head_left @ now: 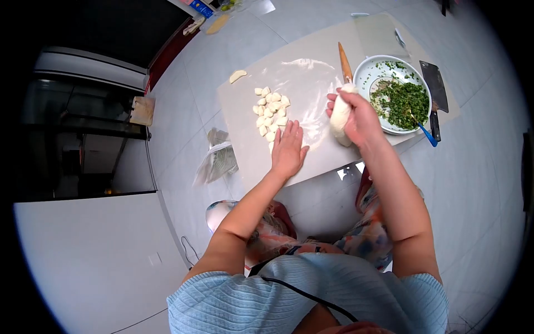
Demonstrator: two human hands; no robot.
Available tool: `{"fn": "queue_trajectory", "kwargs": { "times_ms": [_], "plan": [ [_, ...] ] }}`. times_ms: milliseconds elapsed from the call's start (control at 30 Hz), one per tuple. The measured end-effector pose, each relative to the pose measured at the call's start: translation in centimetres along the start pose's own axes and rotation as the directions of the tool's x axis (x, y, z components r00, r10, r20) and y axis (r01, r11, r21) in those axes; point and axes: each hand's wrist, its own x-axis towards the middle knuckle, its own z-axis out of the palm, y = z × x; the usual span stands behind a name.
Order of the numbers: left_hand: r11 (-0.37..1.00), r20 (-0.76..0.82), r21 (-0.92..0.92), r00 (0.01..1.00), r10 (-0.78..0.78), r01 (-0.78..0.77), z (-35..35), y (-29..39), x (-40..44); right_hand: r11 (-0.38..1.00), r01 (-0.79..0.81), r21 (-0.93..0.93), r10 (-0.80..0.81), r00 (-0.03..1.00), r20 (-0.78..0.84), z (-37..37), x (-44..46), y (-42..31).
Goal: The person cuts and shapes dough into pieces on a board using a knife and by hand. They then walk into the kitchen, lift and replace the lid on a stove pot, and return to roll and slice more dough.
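Note:
My left hand (288, 151) lies flat with its fingers stretched out, at the near edge of a group of small cut dough pieces (268, 113); its fingertips touch or partly cover the closest ones. My right hand (360, 118) is wrapped around a thick pale dough log (340, 119), held over the right part of the table. Just beyond it lies a wooden rolling pin (345, 61), its near end hidden by the dough and hand. To the right, a white bowl (362, 72) holds chopped green filling (405, 103) and a blue-handled spoon (427, 135).
A cleaver (434, 86) lies right of the bowl, with another dark handle (435, 127) below it. One crescent-shaped piece of dough (237, 76) sits at the table's (247, 161) far left corner. A clear plastic bag (217, 158) is beside the left edge.

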Motion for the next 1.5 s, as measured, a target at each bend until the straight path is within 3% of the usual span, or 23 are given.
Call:
{"fn": "queue_trajectory", "kwargs": {
  "times_ms": [67, 133, 167, 200, 233, 267, 300, 333, 433, 600, 700, 767, 833, 867, 933, 1000, 1033, 1067, 1133, 1167, 1300, 1367, 1500],
  "plan": [
    [1.000, -0.077, 0.028, 0.997, -0.010, 0.012, -0.7, -0.7, 0.1, 0.999, -0.028, -0.027, 0.029, 0.998, 0.051, 0.2, 0.2, 1.9],
    [0.975, -0.207, -0.216, 0.978, 0.013, -0.058, -1.4, -1.1, 0.3, 0.997, -0.054, -0.055, 0.059, 0.993, 0.100, 0.5, 0.2, 3.2],
    [0.831, -0.166, -0.556, 0.983, -0.072, -0.033, -1.5, -0.7, 0.6, 0.997, -0.050, -0.060, 0.056, 0.992, 0.115, 1.0, 0.1, 3.7],
    [0.832, -0.170, -0.554, 0.982, -0.080, -0.028, -2.0, 0.0, 0.8, 0.997, -0.046, -0.065, 0.055, 0.990, 0.128, 1.3, 0.0, 4.1],
    [0.490, -0.011, -0.868, 0.985, -0.172, 0.076, -2.5, 0.7, 1.1, 0.997, -0.040, -0.065, 0.050, 0.987, 0.156, 1.4, 0.4, 4.5],
    [0.039, 0.168, -0.983, 0.969, -0.181, 0.178, -2.8, 1.3, 1.4, 0.997, -0.044, -0.071, 0.055, 0.986, 0.160, 1.4, 0.7, 4.8],
    [-0.057, 0.247, -0.969, 0.955, -0.163, 0.241, -2.9, 1.5, 1.8, 0.997, -0.015, -0.082, 0.030, 0.983, 0.179, 1.4, 1.0, 5.0],
    [-0.060, 0.243, -0.970, 0.956, -0.167, 0.236, -2.9, 1.1, 1.8, 0.996, 0.015, -0.092, 0.004, 0.980, 0.197, 1.3, 1.4, 5.2],
    [0.224, 0.343, -0.903, 0.929, -0.141, 0.367, -1.8, -0.4, 1.7, 0.984, 0.082, -0.155, -0.057, 0.986, 0.156, 0.9, 2.2, 5.3],
    [-0.156, 0.354, -0.931, 0.922, -0.155, 0.331, -0.3, 0.3, 1.2, 0.999, -0.041, 0.034, 0.038, 0.994, 0.102, -0.7, 4.0, 6.6],
    [-0.095, 0.385, -0.922, 0.915, -0.115, 0.376, 0.6, 0.7, 1.7, 0.996, -0.071, 0.062, 0.067, 0.996, 0.065, -1.3, 4.4, 6.9],
    [-0.044, 0.434, -0.901, 0.897, -0.083, 0.432, 0.2, 0.7, 1.8, 0.995, 0.045, -0.088, -0.035, 0.994, 0.108, -2.3, 5.3, 6.7],
    [0.442, 0.290, -0.813, 0.922, -0.255, 0.378, -1.5, -0.1, 1.5, 0.960, 0.067, -0.274, -0.058, 0.998, 0.039, -2.7, 4.9, 6.3],
    [0.440, 0.292, -0.813, 0.921, -0.259, 0.381, -1.6, -0.7, 1.1, 0.892, 0.070, -0.448, -0.090, 0.996, -0.024, -3.0, 4.8, 6.2],
    [0.825, 0.007, -0.544, 0.984, -0.178, 0.153, -1.5, -2.1, 0.1, 0.850, 0.060, -0.523, -0.097, 0.994, -0.044, -5.5, 5.3, 7.2],
    [0.861, 0.112, -0.453, 0.973, -0.202, 0.231, -2.5, -2.0, -1.2, 0.579, 0.068, -0.813, -0.137, 0.990, -0.014, -7.0, 4.5, 7.8],
    [0.915, 0.113, -0.349, 0.978, -0.173, 0.202, -2.1, -2.0, -1.9, 0.320, 0.190, -0.928, -0.226, 0.967, 0.120, -7.4, 3.7, 7.8],
    [0.956, 0.118, -0.240, 0.983, -0.142, 0.167, -1.7, -1.8, -2.7, 0.313, 0.187, -0.931, -0.222, 0.968, 0.120, -7.7, 3.1, 8.0],
    [0.953, -0.035, -0.277, 0.990, -0.140, 0.125, -1.0, -0.3, -4.2, -0.350, 0.471, -0.810, -0.309, 0.758, 0.574, -8.2, 2.2, 8.4],
    [0.951, -0.187, -0.301, 0.973, -0.137, 0.076, -0.6, 0.3, -4.5, -0.460, 0.519, -0.721, -0.235, 0.712, 0.662, -7.9, 1.6, 8.3],
    [0.977, -0.196, -0.118, 0.960, -0.198, 0.178, 0.5, 0.7, -0.9, -0.595, 0.561, -0.576, -0.076, 0.674, 0.735, -4.6, 1.9, 11.0],
    [0.970, -0.234, -0.027, 0.942, -0.241, 0.242, 1.3, -0.9, 1.9, -0.752, 0.349, -0.559, -0.086, 0.789, 0.609, -3.6, 5.1, 12.3],
    [0.936, -0.366, 0.024, 0.875, -0.318, 0.350, 2.1, -4.2, 5.9, -0.819, 0.229, -0.526, -0.194, 0.752, 0.630, -2.2, 10.4, 11.8]
  ]
}}
